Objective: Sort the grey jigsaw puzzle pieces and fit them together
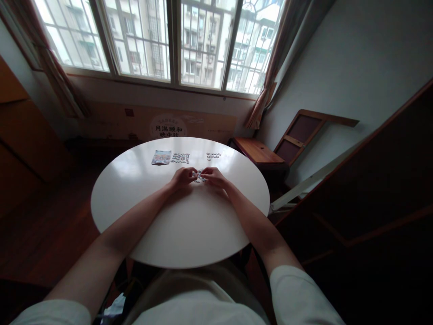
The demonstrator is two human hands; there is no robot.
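Note:
Both my hands meet over a small cluster of jigsaw puzzle pieces (199,179) on the white round table (189,234). My left hand (183,177) is closed, thumb and fingertips pinched at the left side of the cluster. From the right, my right hand (215,176) pinches at the same small pieces, its fingertips close to those of the left. Which piece each hand grips is too small to make out exactly. Just beyond, more puzzle pieces (181,158) lie in rows, and a smaller group of pieces (213,156) sits farther right. A colourful picture sheet (161,157) lies left of the rows.
A wooden stool or bench (259,150) stands past the table's right edge, near a folded wooden chair (299,135) against the wall. Barred windows (203,45) with curtains (262,106) are ahead. A printed banner (203,124) runs below the sill.

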